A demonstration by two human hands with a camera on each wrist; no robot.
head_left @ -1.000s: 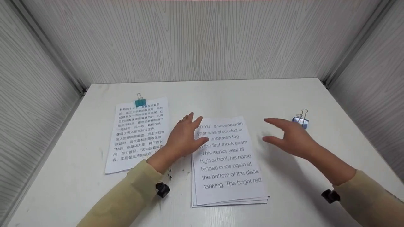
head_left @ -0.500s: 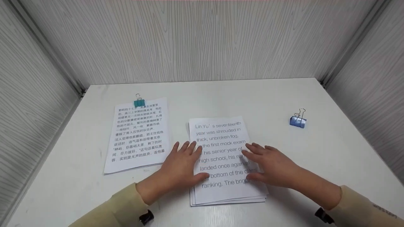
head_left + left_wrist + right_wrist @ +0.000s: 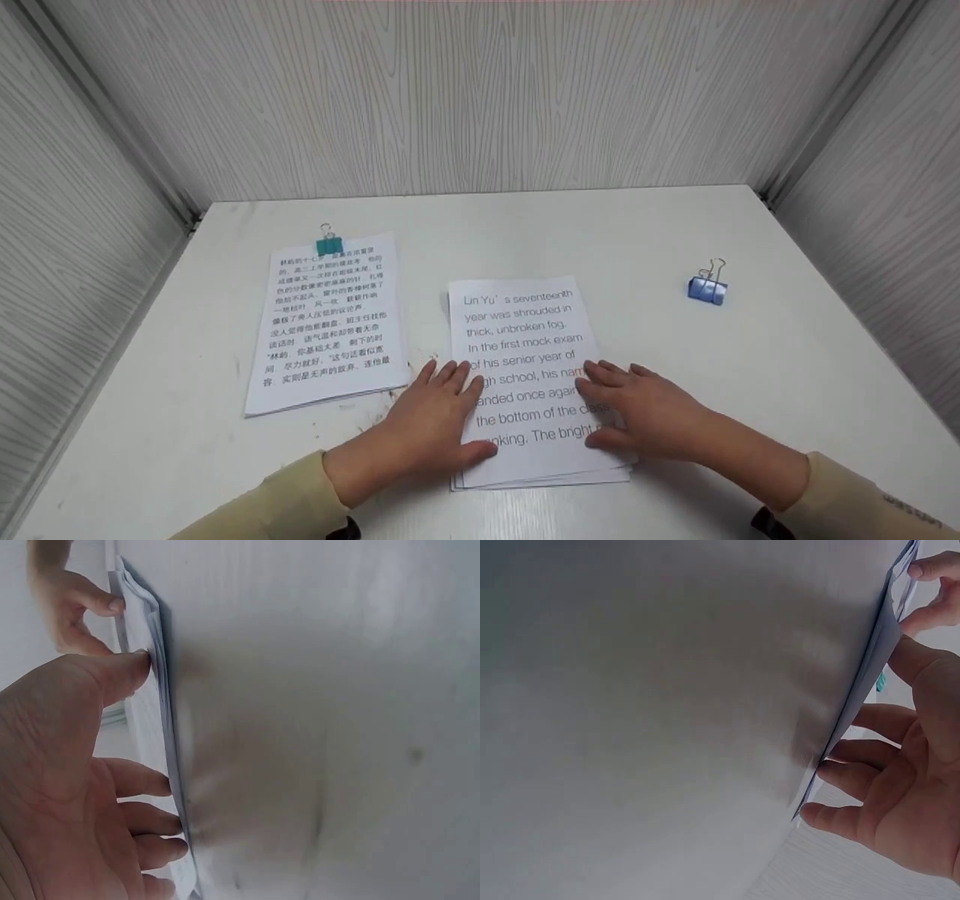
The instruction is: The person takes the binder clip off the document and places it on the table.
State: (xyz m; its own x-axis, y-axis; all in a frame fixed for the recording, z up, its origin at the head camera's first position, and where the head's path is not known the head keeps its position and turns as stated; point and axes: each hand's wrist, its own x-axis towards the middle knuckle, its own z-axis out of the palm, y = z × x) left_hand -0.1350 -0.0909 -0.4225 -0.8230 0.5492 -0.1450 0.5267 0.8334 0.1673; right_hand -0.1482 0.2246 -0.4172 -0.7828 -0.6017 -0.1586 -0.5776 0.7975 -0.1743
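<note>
A stack of printed English pages (image 3: pixel 521 330) lies between my two hands, its sheets slightly uneven at the near edge. My left hand (image 3: pixel 424 424) rests along the lower left side, fingers spread and relaxed, thumb over the page. Opposite it, my right hand (image 3: pixel 649 412) touches the lower right side with its fingertips and thumb. In the left wrist view, the left thumb and fingertips meet the edge of the paper stack (image 3: pixel 154 652). The right wrist view has the right fingertips along the other edge, where a sheet (image 3: pixel 874 664) bends up.
To the left lies another stack of pages (image 3: pixel 330 330) with Chinese text, held at its top by a teal binder clip (image 3: pixel 329 246). A blue binder clip (image 3: pixel 707 290) stands on the white table (image 3: pixel 570 229) at the right. Wood-grain panels (image 3: pixel 480 97) enclose the back and sides.
Both hands have come down toward me and inward onto the sides of the English stack. In the last half second they slid slightly nearer along it. The clips stay put.
</note>
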